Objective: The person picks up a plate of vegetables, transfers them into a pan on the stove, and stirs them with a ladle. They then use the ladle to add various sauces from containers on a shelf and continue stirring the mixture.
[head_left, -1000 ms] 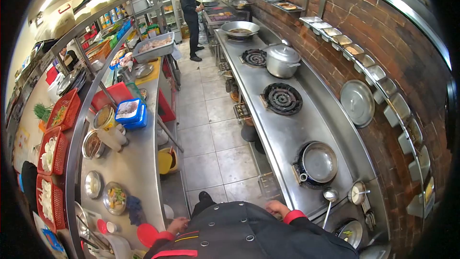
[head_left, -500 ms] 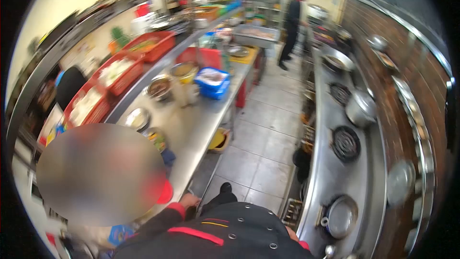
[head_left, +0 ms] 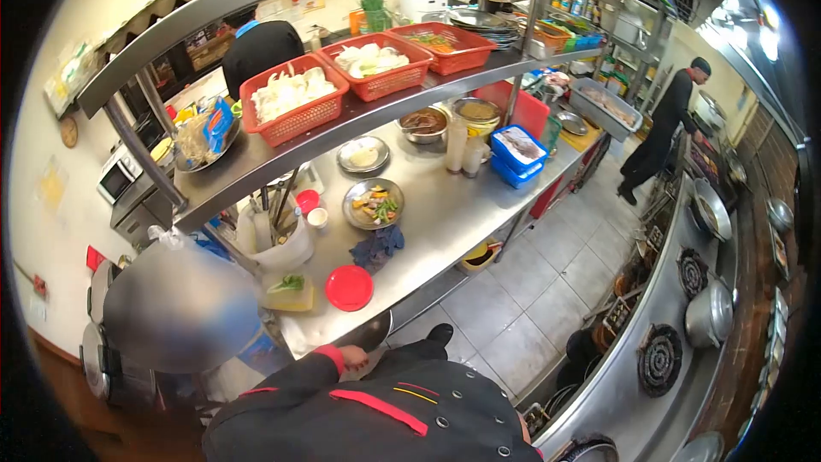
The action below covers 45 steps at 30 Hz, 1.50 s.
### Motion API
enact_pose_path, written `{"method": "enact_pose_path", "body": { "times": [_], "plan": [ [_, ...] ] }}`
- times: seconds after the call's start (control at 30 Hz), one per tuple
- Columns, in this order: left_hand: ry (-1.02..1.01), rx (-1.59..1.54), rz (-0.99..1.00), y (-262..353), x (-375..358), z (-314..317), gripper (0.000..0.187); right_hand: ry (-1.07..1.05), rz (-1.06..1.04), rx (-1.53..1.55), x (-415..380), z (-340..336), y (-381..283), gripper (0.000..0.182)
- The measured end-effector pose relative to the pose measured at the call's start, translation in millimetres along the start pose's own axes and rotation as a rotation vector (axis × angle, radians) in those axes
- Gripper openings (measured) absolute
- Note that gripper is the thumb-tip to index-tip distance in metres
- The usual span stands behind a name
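Observation:
My left hand [head_left: 352, 358] is low beside the front edge of the steel table [head_left: 428, 244], its fingers loosely curled and apart, with nothing visible in them. A dark metal bowl [head_left: 376, 332] is just beyond it. Nearest on the tabletop is a red plate [head_left: 349, 288], with a dark blue cloth [head_left: 377, 246] behind it and a metal plate of cut vegetables [head_left: 374, 204] farther back. Of my right hand [head_left: 522, 429], only a sliver of skin shows beside my jacket; its fingers are hidden.
Red baskets [head_left: 293, 99] of cut vegetables line the shelf above the table. Stove burners [head_left: 659, 360] and a large pot [head_left: 710, 314] are on the right. Tiled floor [head_left: 522, 316] runs between, and a person in dark clothes [head_left: 667, 133] stands at the far stove.
The view has turned left, so the table and shelf show more fully and the stove sits farther right. My left hand remains low by the table edge.

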State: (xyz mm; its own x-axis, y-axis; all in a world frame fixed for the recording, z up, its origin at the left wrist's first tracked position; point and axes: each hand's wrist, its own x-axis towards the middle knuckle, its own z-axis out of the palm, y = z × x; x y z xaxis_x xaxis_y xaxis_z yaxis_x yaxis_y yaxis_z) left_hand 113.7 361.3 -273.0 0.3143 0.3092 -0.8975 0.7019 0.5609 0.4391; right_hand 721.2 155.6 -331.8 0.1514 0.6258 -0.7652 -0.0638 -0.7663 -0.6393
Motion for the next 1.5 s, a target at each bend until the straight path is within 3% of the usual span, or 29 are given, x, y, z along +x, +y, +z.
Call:
{"method": "enact_pose_path", "body": {
  "times": [0.03,0.07,0.17,0.37,0.67,0.77,0.83,0.93,0.97,1.03,1.13,1.2,1.23,1.27,1.33,1.37,1.4,1.43,1.47,1.5],
  "plan": [
    [0.052,0.241,-0.02,7.9,-24.5,5.6,0.03,-0.01,-0.008,0.009,20.3,-7.7,15.1,0.021],
    [0.057,0.228,-0.023,10.8,-40.1,11.6,0.03,-0.04,-0.02,0.034,61.3,-21.7,50.0,0.021],
    [0.164,-0.012,-0.132,6.8,-56.7,19.9,0.032,-0.004,0.037,-0.033,9.6,-6.0,-2.8,0.021],
    [0.202,-0.103,-0.031,20.7,-50.0,29.9,0.032,-0.008,0.063,-0.075,-16.3,-4.9,-41.5,0.022],
    [0.074,-0.021,-0.023,29.9,-30.2,20.2,0.029,0.0,0.056,-0.098,-39.6,-14.0,-62.7,0.023],
    [0.157,0.254,-0.01,37.5,-47.4,22.7,0.033,0.009,0.053,-0.098,-45.4,-18.5,-59.7,0.024],
    [0.145,0.662,0.353,33.3,-50.6,26.5,0.032,0.016,0.05,-0.09,-50.9,-21.3,-54.7,0.024],
    [0.116,0.927,0.421,18.0,-3.8,33.8,0.037,0.029,0.048,-0.074,-64.1,-22.8,-47.8,0.025],
    [0.107,0.937,0.425,20.3,-2.7,32.2,0.037,0.035,0.046,-0.069,-67.3,-24.3,-44.1,0.025],
    [0.194,0.577,0.709,26.8,0.4,26.6,0.039,0.039,0.04,-0.056,-74.8,-26.5,-35.3,0.025],
    [-0.209,1.07,0.175,172.4,-69.5,24.8,0.047,0.044,0.021,-0.043,-88.0,-25.7,-20.1,0.026],
    [-0.158,0.578,0.219,162.4,-10.3,-4.0,0.066,0.034,-0.044,-0.068,-98.7,-22.2,-9.3,0.027],
    [-0.275,0.257,0.281,177.8,-8.6,-17.0,0.088,0.026,-0.107,-0.127,-109.6,-20.9,-1.4,0.027],
    [-0.233,0.457,0.338,217.2,-41.7,-8.4,0.096,0.007,-0.238,-0.282,-129.2,-11.6,-15.4,0.027],
    [-0.303,0.654,0.417,214.5,19.2,-8.6,0.096,-0.03,-0.359,-0.436,-152.8,-0.9,-25.6,0.028],
    [-0.371,0.713,0.433,240.5,6.5,8.5,0.096,-0.26,-0.317,-0.09,-146.2,3.4,-6.4,0.033],
    [-0.442,0.776,0.448,272.8,-15.3,26.5,0.095,-0.264,-0.326,-0.257,-71.8,-7.6,103.1,0.03],
    [-0.503,0.676,0.272,274.7,12.4,37.9,0.095,-0.083,-0.074,0.12,-69.0,10.6,136.2,0.035],
    [-0.594,0.772,0.256,283.7,21.9,49.5,0.095,-0.063,0.129,0.361,-78.3,30.2,136.1,0.043],
    [-0.571,0.864,0.347,294.0,25.5,60.8,0.092,-0.047,0.166,0.456,-94.0,40.3,140.9,0.048]
  ]
}}
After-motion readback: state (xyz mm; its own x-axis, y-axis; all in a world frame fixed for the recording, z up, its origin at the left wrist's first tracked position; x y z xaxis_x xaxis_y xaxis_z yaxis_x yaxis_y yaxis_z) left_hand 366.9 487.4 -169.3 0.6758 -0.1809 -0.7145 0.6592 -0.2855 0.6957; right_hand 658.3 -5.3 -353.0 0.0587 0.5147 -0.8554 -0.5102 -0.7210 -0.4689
